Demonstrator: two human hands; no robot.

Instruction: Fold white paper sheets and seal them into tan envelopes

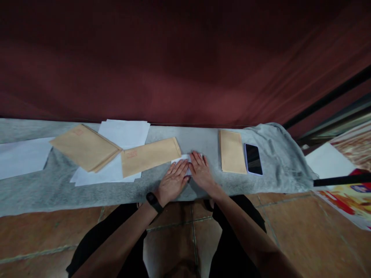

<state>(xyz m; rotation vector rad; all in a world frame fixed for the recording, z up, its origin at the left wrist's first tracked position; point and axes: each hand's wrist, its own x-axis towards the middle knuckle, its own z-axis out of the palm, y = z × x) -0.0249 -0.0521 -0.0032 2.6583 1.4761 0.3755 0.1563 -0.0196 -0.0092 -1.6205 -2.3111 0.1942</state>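
Both hands lie flat on a small white sheet of paper, which looks folded and is mostly hidden under them. My left hand, with a black band at the wrist, has its fingers stretched out over the paper's left part. My right hand presses on the right part, fingers extended, its tips close to the left hand's. Just left of the paper lies a brown envelope with a red printed mark, its right end near the paper's top left corner.
A pile of brown envelopes rests partly over white sheets; another white sheet lies far left. To the right are a stack of brown envelopes and a phone. Grey cloth covers the narrow surface before a dark red curtain.
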